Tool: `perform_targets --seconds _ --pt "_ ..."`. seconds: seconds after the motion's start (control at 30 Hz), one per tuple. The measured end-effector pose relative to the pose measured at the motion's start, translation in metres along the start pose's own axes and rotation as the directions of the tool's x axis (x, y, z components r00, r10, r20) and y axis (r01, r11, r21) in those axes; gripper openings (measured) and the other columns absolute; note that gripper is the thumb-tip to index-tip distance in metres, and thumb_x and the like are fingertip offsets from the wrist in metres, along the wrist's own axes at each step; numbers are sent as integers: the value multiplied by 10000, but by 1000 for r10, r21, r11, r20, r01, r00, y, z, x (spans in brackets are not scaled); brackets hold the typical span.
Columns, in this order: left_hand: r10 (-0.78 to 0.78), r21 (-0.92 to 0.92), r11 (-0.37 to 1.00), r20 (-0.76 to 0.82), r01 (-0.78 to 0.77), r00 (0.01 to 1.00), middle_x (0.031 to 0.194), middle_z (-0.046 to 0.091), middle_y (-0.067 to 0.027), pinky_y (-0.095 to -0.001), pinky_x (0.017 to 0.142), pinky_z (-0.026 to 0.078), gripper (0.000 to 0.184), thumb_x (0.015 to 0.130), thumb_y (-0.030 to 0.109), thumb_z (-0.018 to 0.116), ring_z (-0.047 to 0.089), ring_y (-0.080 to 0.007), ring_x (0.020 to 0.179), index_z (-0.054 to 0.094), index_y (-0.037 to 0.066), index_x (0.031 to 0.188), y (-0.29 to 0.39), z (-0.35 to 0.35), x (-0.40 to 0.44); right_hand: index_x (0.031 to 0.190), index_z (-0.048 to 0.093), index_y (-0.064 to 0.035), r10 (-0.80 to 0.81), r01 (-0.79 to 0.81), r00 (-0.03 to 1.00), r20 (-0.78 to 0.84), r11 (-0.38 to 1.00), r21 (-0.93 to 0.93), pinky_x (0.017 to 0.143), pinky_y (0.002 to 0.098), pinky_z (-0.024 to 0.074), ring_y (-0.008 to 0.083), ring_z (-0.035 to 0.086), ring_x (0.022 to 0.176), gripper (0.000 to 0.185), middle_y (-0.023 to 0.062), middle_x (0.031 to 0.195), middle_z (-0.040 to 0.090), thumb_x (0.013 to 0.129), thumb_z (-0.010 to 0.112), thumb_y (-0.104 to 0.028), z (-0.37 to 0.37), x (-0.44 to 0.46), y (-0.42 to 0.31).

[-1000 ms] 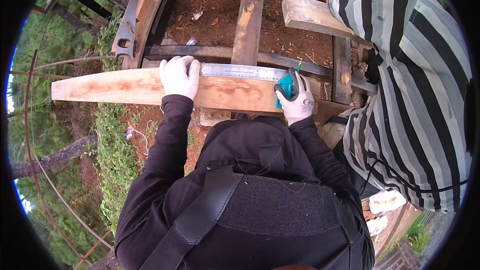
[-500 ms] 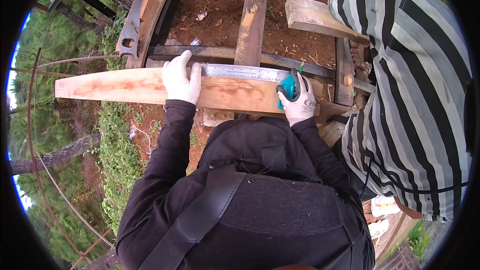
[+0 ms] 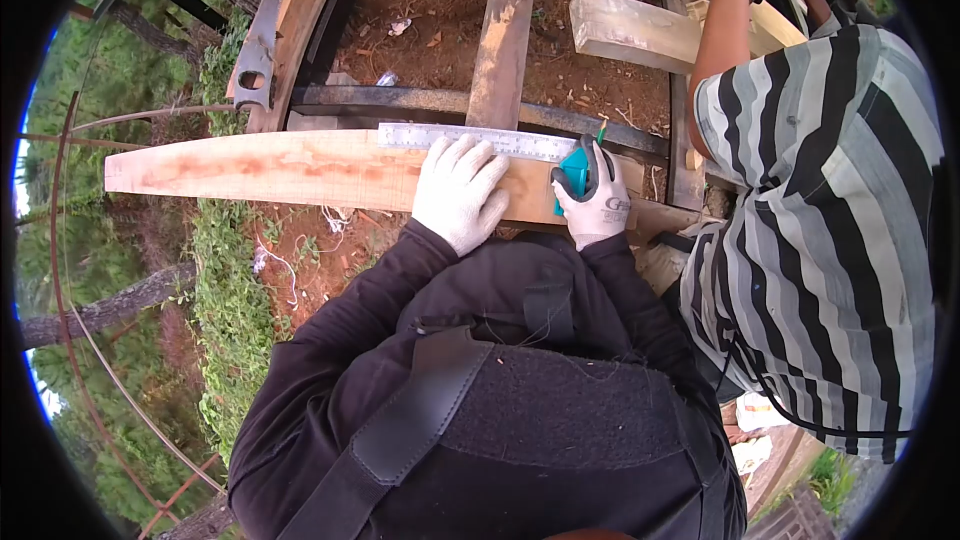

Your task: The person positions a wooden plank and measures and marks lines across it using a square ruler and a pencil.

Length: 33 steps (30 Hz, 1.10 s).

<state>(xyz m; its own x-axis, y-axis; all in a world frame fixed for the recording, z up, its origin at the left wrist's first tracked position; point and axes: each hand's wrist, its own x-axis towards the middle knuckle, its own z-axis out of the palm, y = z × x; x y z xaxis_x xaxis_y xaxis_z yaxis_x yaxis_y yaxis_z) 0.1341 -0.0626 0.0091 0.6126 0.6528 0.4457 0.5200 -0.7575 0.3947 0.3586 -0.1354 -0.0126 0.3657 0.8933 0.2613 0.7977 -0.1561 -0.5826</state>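
Left hand lies flat, fingers slightly parted, over ruler and plank, right hand grips teal handle at ruler's right end, pencil poking out far side.

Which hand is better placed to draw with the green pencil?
Right, probably: the green pencil sticks up beside the right hand, which grips the teal handle. The left hand lies on the board and ruler, farther from the pencil.
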Motion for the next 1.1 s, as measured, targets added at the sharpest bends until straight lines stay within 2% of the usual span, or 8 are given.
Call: perform_targets --seconds 0.43,0.63,0.73,0.77,0.87,0.97,1.07,1.1 --pt "11 -34 999 -61 -13 998 1200 637 -145 -533 1063 406 470 727 181 740 570 -368 1193 657 49 1171 -7 -1 -2 1440 540 -88 22 -23 999 27 999 40 1032 447 502 376 598 1226 756 199 1339 582 766 837 -256 -1 -1 -4" --pt "-6 -67 998 -90 -1 996 1196 649 -148 -527 1065 427 438 753 207 739 581 -362 1178 665 45 1153 -10 1 -2 1437 503 14 29 -27 999 -14 989 143 1094 417 446 321 569 1289 654 169 1407 584 846 752 -112 -4 3 4" --pt "-18 -88 996 -110 8 994 1175 652 -146 -524 1066 434 425 761 218 738 588 -362 1160 669 44 1142 -10 1 -2 1420 533 -4 124 -114 991 -56 980 163 1040 449 474 317 624 1145 640 173 1338 621 830 758 -106 -18 8 -10" --pt "-19 -102 995 -106 8 994 1162 654 -146 -523 1068 435 420 763 223 738 592 -362 1149 671 45 1137 -10 2 -2 1396 563 -8 -61 68 990 -129 996 54 1006 452 487 322 638 1080 595 174 1269 652 830 737 -65 -21 12 -12" --pt "-14 -99 995 -106 3 994 1142 658 -141 -508 1059 446 394 768 203 731 596 -359 1137 678 47 1125 -11 -2 0 1350 611 -7 -257 274 957 -137 954 124 1014 418 488 303 654 1099 470 167 1211 681 881 628 7 -31 29 -34" --pt "-33 -120 992 -55 26 998 1140 670 -137 -498 1038 462 354 778 176 718 605 -355 1130 689 46 1106 -14 -4 2 1348 602 31 -114 96 993 -18 731 676 981 329 497 194 647 1084 396 133 1205 680 958 533 25 -37 40 -66" --pt "-17 -114 993 -62 10 998 1124 684 -136 -496 1011 480 323 786 155 709 618 -356 1114 698 42 1088 -16 -4 4 1386 559 64 -106 81 994 -30 516 853 963 338 511 184 646 1062 382 147 1234 667 1017 550 -35 -50 59 -82" --pt "2 -98 995 -102 -12 995 1115 692 -142 -493 987 496 312 783 144 711 635 -352 1094 700 39 1077 -17 -1 4 1393 548 72 -99 54 995 1 554 831 949 343 525 191 654 1064 394 158 1265 663 1024 567 -64 -59 65 -82"
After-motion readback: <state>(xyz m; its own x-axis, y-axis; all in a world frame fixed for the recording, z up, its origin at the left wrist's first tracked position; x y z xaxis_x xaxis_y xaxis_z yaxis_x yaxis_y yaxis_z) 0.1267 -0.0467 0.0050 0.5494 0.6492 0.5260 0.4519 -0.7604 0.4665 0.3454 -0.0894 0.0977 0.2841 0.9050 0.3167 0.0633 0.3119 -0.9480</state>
